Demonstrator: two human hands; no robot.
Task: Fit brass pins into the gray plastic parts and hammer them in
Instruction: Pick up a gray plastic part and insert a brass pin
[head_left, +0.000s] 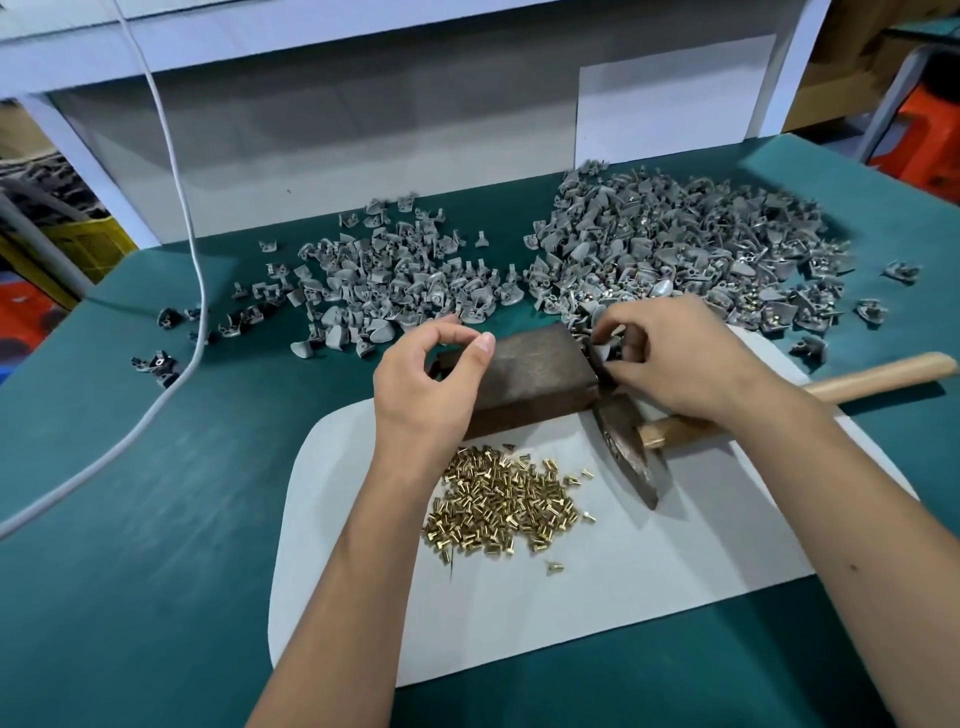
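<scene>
Gray part (602, 349) pinched in right hand (670, 358), just off the right end of the block (530, 374), at the near fringe of the right-hand pile (675, 244). Left hand (431, 384) hovering over the block's left end, thumb and forefinger curled into a ring; cannot tell whether a pin sits between the tips. Pins (498, 504) heaped on the white mat (623, 571), near its middle, just in front of the block. Hammer (623, 441) lying on the mat's right side, head toward the near edge, wooden handle running out past the right edge, partly under the right wrist. Second pile (405, 280) of gray parts toward the tabletop's far edge, left of centre, thinner and more scattered. White cable (192, 291) trailing down the left side of the green tabletop (130, 519).

Step in hand, as judged: seating a part on the block for pinning. Best done by turning the part hole-up and setting it flat on the block's top, well in from the edge, so no rocking under the blow. Then one pin, shank down, pressed in upright by fingertip before any strike. Worth holding the part low by its sides, fingers clear of the pin head. Light, square taps likely enough; a tilted pin risks bending or cracking the plastic.
</scene>
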